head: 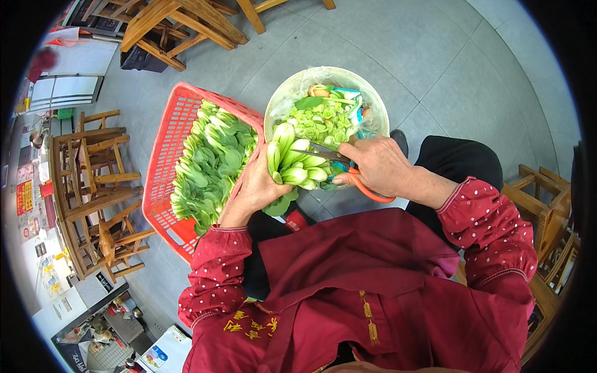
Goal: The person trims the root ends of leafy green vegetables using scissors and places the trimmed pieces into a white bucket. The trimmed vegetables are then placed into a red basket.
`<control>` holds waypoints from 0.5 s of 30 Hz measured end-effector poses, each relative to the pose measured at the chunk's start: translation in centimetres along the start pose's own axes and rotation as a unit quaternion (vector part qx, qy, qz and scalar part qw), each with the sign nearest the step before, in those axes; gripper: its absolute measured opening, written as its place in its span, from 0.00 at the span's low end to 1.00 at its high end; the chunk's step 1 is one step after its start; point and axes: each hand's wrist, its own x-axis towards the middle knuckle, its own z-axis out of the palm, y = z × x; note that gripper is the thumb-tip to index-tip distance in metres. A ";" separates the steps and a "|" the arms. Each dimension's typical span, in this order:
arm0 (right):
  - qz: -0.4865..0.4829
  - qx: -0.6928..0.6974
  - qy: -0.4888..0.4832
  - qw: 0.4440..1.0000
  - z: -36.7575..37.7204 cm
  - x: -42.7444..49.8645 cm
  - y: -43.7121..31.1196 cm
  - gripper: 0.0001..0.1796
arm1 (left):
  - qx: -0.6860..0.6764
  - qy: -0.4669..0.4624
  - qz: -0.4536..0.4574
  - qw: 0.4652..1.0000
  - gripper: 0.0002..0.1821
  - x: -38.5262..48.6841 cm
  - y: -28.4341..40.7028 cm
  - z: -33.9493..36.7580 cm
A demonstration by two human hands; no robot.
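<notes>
My left hand (259, 186) holds a bunch of green bok choy (298, 161), its pale stem ends pointing up and away from me. Orange-handled scissors (373, 189) are gripped in my right hand (380, 163), and their dark blades reach across the stem ends. Behind the bunch stands a pale round bucket (382, 105) with a plastic liner. Cut bok choy root ends (322, 119) and other scraps lie in it. To the left, a red plastic basket (161, 135) holds many bok choy heads (219, 144). My left wrist passes over the basket's near edge.
Grey tiled floor (419, 60) extends beyond the bucket. Wooden stools (107, 186) are stacked at the left, with more wooden furniture (186, 23) at the top left. A wooden stool (536, 200) stands at the right. White counters (65, 303) are at the lower left.
</notes>
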 end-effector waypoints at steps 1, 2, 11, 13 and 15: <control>0.002 -0.004 -0.001 1.000 0.0 -0.1 0.0 0.29 | 0.011 0.005 0.010 1.000 0.42 0.0 -0.1 0.1; 0.004 -0.008 -0.002 1.000 0.0 -0.1 0.0 0.29 | -0.010 -0.001 0.002 1.000 0.43 0.0 -0.1 0.1; 0.080 0.110 -0.020 0.990 0.1 -0.6 -0.4 0.26 | -0.147 -0.023 -0.055 0.987 0.42 -0.2 -1.1 -0.4; 0.123 0.213 -0.041 0.968 0.0 -0.1 0.3 0.26 | -0.209 -0.042 -0.082 0.974 0.41 -0.6 -1.6 -1.2; 0.133 0.259 -0.067 0.954 0.0 0.0 0.6 0.26 | -0.247 -0.040 -0.084 0.964 0.43 -1.1 -2.1 -1.7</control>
